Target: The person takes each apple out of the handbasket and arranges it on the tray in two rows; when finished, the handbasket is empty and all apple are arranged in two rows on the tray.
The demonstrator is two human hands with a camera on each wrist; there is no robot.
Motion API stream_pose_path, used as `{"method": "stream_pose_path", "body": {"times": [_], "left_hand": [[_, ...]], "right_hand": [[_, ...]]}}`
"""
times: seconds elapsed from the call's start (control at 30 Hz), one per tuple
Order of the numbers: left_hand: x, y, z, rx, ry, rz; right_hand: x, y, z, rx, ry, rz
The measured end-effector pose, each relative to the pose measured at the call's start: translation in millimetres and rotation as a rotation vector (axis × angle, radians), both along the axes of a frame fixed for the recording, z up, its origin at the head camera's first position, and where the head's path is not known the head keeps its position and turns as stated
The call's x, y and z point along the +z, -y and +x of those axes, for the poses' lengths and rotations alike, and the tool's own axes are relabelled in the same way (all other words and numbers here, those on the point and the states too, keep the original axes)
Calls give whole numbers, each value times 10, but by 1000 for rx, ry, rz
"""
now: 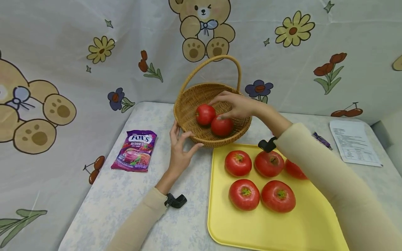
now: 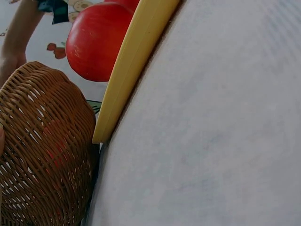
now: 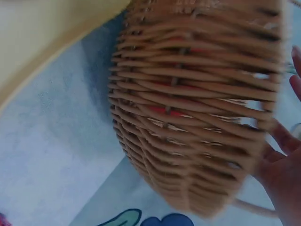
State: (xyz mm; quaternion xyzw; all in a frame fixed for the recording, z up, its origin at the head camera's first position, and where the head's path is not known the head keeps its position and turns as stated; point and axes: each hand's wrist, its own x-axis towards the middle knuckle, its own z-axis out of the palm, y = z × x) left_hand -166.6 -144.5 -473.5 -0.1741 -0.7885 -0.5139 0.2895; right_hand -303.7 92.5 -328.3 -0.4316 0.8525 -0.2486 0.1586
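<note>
A wicker basket [image 1: 201,91] with a tall handle stands at the back of the table, holding two red apples, one at the left [image 1: 205,114] and one at the right [image 1: 222,126]. My right hand [image 1: 237,104] reaches over the rim into it, fingers spread, the thumb at the right apple and fingertips near the left one. Along the basket's lower left side my left hand [image 1: 180,153] is spread, its fingertips at the wicker. In the left wrist view the basket's weave [image 2: 44,150] shows red through its gaps.
A yellow tray [image 1: 251,230] in front of the basket carries several red apples [image 1: 245,194]. To the left lies a purple candy bag [image 1: 135,150]. A printed sheet [image 1: 355,143] and a small purple wrapper [image 1: 321,140] lie at the right. Behind the table hangs a bear-patterned cloth [image 1: 150,31].
</note>
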Motion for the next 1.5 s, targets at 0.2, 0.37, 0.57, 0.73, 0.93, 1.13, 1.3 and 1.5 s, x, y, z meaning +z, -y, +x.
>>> {"method": "stream_pose_path", "body": {"times": [0.2,0.37,0.57,0.73,0.93,1.13,1.3,1.5], "left_hand": [[7,-3,-9,-7,5,-16],[12,0,-10,1,-4,-22],[4,-7,-8,1,-14,-12],[29,-26,-7,1,-13,-7],[209,-72,73,-15,-21,-8],[189,-63,69,-15,-22,-17],[33,-20,-12,-10,-31,-24],[-12,-13,-16,-1,-30,-32]], "right_hand": [[-166,276,-229,-8,32,83],[-333,486,-320,-1,51,102],[-551,585,-365,-10,20,123],[-603,585,-371,-65,8,113],[-583,563,-384,-62,-14,71],[-443,475,-341,-71,-42,-6],[-265,320,-210,-71,-68,-112],[-46,-28,83,-76,-92,-257]]}}
